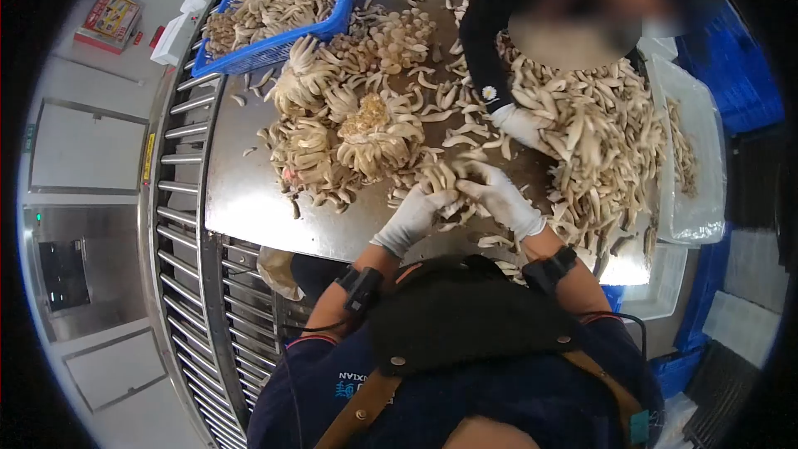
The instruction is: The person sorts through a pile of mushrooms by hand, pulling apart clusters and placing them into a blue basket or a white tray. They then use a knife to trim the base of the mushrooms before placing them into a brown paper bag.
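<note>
My left hand (pixel 418 214), in a white glove, is closed on a small cluster of mushrooms (pixel 438 176) above the metal table (pixel 249 216). My right hand (pixel 500 202), gloved too, meets it from the right, its fingers closed against the same mushrooms. What lies between its fingertips is partly hidden. Just to the left sit large mushroom clumps (pixel 378 137) with a crumbly yellowish base turned up. Loose single mushrooms are scattered around both hands.
A blue basket (pixel 345 8) full of mushrooms stands at the back left, beside a roller conveyor (pixel 181 187). Across the table a co-worker's gloved hand (pixel 522 126) touches a big pile of loose mushrooms (pixel 603 141). A clear plastic-lined tub (pixel 702 175) stands at the right.
</note>
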Motion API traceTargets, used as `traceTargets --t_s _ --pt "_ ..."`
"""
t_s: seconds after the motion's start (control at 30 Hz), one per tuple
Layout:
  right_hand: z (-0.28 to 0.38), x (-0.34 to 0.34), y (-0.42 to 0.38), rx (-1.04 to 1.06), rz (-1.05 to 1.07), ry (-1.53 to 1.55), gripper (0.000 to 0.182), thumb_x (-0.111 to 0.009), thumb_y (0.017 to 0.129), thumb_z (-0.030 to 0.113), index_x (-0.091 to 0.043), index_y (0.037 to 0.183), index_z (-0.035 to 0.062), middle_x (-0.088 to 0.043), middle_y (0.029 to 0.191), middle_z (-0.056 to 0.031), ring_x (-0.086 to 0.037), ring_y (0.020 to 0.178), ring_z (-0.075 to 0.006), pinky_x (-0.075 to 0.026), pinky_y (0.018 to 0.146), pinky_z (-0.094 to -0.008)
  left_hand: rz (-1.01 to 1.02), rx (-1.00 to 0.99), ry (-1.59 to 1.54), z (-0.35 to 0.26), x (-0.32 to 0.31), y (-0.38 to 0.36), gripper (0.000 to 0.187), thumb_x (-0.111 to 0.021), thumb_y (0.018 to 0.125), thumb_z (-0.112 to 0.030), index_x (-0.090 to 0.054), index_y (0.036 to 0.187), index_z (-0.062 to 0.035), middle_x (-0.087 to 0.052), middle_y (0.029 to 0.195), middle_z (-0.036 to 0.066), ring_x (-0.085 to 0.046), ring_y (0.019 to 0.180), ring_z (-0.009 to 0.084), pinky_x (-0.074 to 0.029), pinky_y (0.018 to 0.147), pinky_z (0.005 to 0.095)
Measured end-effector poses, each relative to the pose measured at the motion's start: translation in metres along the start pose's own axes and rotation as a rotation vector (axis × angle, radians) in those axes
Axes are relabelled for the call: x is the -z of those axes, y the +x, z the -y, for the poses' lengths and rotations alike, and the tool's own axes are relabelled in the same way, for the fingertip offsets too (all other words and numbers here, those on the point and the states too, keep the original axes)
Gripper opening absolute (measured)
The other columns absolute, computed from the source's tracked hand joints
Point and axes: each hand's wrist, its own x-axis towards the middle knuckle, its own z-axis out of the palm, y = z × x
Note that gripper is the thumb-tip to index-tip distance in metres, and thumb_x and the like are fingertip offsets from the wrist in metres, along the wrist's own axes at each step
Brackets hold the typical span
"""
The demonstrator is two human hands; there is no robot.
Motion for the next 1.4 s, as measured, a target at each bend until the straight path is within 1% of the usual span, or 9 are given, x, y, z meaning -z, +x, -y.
traceTargets --t_s 0.07,0.33,0.63,0.73,0.8,0.93,1.07,1.2,1.4 --pt "-0.007 0.010 0.001 -0.066 0.018 0.242 0.035 -0.064 0.088 0.007 -0.048 0.118 -0.0028 -0.060 0.103 -0.0104 -0.058 0.087 -0.0132 -0.050 0.069 -0.0251 -0.239 0.181 -0.754 -0.007 -0.001 0.006 0.025 -0.056 0.092 -0.007 -0.057 0.116 0.0004 -0.061 0.106 0.006 -0.059 0.092 0.0174 -0.049 0.088 0.0321" --pt "-0.010 0.007 0.001 -0.107 -0.104 0.434 0.053 -0.072 0.082 0.005 -0.046 0.128 -0.0035 -0.056 0.108 -0.0053 -0.058 0.101 -0.0152 -0.047 0.089 -0.0272 -0.004 0.364 -0.200 0.008 0.014 0.004 0.015 -0.060 0.091 -0.010 -0.061 0.105 -0.0029 -0.066 0.091 0.007 -0.062 0.083 0.0158 -0.053 0.073 0.0282" --pt "-0.014 0.002 0.000 -0.099 0.097 0.183 0.035 -0.065 0.089 0.012 -0.050 0.119 0.0015 -0.059 0.092 -0.0072 -0.058 0.057 -0.0139 -0.047 0.043 -0.0218 0.168 0.130 -0.045 -0.006 -0.011 -0.001 0.026 -0.058 0.096 -0.009 -0.058 0.120 0.0006 -0.065 0.102 0.004 -0.059 0.091 0.0113 -0.048 0.080 0.0255" --pt "-0.009 0.017 -0.001 -0.124 0.069 0.388 0.043 -0.065 0.090 0.010 -0.042 0.126 0.0039 -0.061 0.103 -0.0133 -0.068 0.072 -0.0195 -0.055 0.055 -0.0265 -0.077 0.046 -0.160 0.019 0.010 0.009 0.031 -0.059 0.096 -0.013 -0.055 0.124 0.0003 -0.065 0.104 0.003 -0.058 0.094 0.0110 -0.048 0.083 0.0268" --pt "-0.019 -0.003 0.005 -0.168 0.058 0.405 0.092 -0.071 0.087 0.015 -0.009 0.153 0.0039 -0.037 0.146 -0.0199 -0.035 0.137 -0.0216 -0.031 0.110 -0.0317 -0.056 0.105 0.087 0.013 -0.002 0.003 0.042 -0.056 0.099 -0.022 -0.049 0.133 0.0028 -0.064 0.116 0.011 -0.058 0.105 0.0166 -0.047 0.091 0.0303" --pt "-0.042 0.051 -0.002 0.053 -0.310 -0.318 0.102 -0.075 0.082 0.029 -0.007 0.153 0.0012 -0.002 0.160 -0.0211 -0.005 0.148 -0.0264 -0.011 0.118 -0.0352 -0.320 0.043 0.371 0.021 0.013 0.001 0.049 -0.052 0.100 -0.025 -0.044 0.138 0.0037 -0.060 0.124 0.015 -0.057 0.109 0.0209 -0.045 0.096 0.0315" --pt "-0.036 0.087 -0.129 0.497 -0.400 -1.410 0.070 -0.077 0.076 0.028 -0.046 0.138 0.0144 -0.039 0.141 -0.0248 -0.040 0.130 -0.0439 -0.033 0.108 -0.0537 -0.445 0.242 0.328 0.038 0.055 -0.054 0.045 -0.053 0.095 -0.014 -0.044 0.138 -0.0005 -0.057 0.120 0.018 -0.056 0.112 0.0296 -0.049 0.092 0.0383" --pt "-0.166 0.081 -0.202 0.583 -0.143 -1.637 0.057 -0.070 0.074 0.018 -0.052 0.128 0.0260 -0.047 0.133 -0.0131 -0.046 0.125 -0.0334 -0.035 0.100 -0.0672 0.041 -0.211 1.244 0.148 0.055 -0.088 0.104 -0.086 0.057 -0.047 -0.041 0.142 -0.0067 -0.030 0.144 0.035 -0.033 0.132 0.0505 -0.036 0.103 0.0552" --pt "-0.109 0.120 -0.069 0.515 0.118 -1.683 0.044 -0.052 0.085 0.021 -0.052 0.129 0.0212 -0.048 0.137 -0.0083 -0.043 0.129 -0.0270 -0.028 0.111 -0.0528 0.044 -0.469 1.503 0.101 -0.023 0.064 0.087 -0.074 0.076 -0.036 -0.034 0.146 -0.0036 -0.027 0.145 0.037 -0.022 0.138 0.0515 -0.020 0.113 0.0578"
